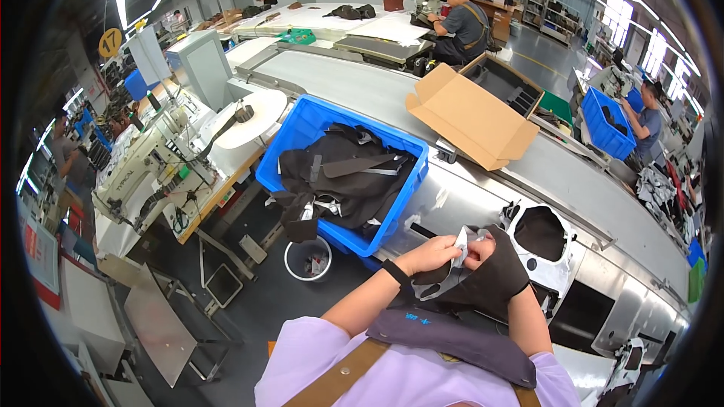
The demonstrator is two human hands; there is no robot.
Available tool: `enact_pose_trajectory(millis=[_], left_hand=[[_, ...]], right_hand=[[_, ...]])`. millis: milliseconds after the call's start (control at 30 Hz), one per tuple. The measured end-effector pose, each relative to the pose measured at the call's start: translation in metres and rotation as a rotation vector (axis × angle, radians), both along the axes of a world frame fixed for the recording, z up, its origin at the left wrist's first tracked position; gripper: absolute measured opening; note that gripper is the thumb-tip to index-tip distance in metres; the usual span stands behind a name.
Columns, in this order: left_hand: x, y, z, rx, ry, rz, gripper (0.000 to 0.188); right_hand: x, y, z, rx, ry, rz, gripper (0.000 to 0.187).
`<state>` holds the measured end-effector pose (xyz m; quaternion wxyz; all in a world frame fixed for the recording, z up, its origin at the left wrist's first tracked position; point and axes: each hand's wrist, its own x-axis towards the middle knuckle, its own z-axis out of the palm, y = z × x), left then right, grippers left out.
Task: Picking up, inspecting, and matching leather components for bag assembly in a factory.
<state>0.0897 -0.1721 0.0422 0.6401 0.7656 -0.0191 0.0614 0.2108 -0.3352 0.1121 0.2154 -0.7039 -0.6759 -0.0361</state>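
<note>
My left hand (431, 255), with a black band at its wrist, is closed on a dark brown fabric piece (494, 275) with a whitish backing. My right hand (478, 250) pinches the same piece close by, and its cloth drapes over my right wrist. A small white bit of backing shows between the two hands. Just beyond on the right, a white-backed dark piece (550, 237) with a large opening lies on the metal bench. To the left, a blue bin (273, 152) holds a heap of dark brown fabric pieces (343, 173).
An open cardboard box (475, 117) sits on the long metal table (324, 79). A white bucket (308, 260) with scraps stands on the floor below the bin. On the left is a sewing machine (143, 173). Other people work farther off, one seated (461, 26) at the back.
</note>
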Motion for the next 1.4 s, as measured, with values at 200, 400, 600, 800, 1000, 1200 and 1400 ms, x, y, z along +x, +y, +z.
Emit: enact_pose_trajectory(millis=[200, 400, 600, 800, 1000, 1200, 1400], left_hand=[[-0.015, -0.024, 0.043, 0.763, -0.107, 0.615, 0.053], [-0.025, -0.077, 0.042, 0.888, -0.443, 0.420, 0.079], [-0.004, -0.047, 0.010, 0.364, -0.317, 0.557, 0.046], [0.012, -0.028, 0.012, 0.278, -0.170, 0.803, 0.018], [0.010, 0.056, -0.061, -0.256, 0.081, 0.947, 0.027], [-0.035, 0.025, -0.028, -0.882, 0.452, 0.620, 0.047], [-0.060, 0.002, -0.002, -0.622, 0.449, 0.329, 0.041]], right_hand=[[0.000, 0.016, 0.001, -0.115, 0.554, -0.342, 0.016], [0.027, 0.033, -0.032, -0.002, 0.705, -0.402, 0.019], [0.038, 0.017, -0.098, 0.245, 1.039, -0.151, 0.017], [-0.027, 0.000, -0.041, -0.221, 0.635, -0.319, 0.021], [-0.046, -0.044, 0.005, -0.014, 0.819, 0.300, 0.011], [-0.021, -0.061, 0.005, 0.390, 0.997, -0.061, 0.009], [-0.026, -0.040, -0.013, 0.584, 0.922, -0.078, 0.012]])
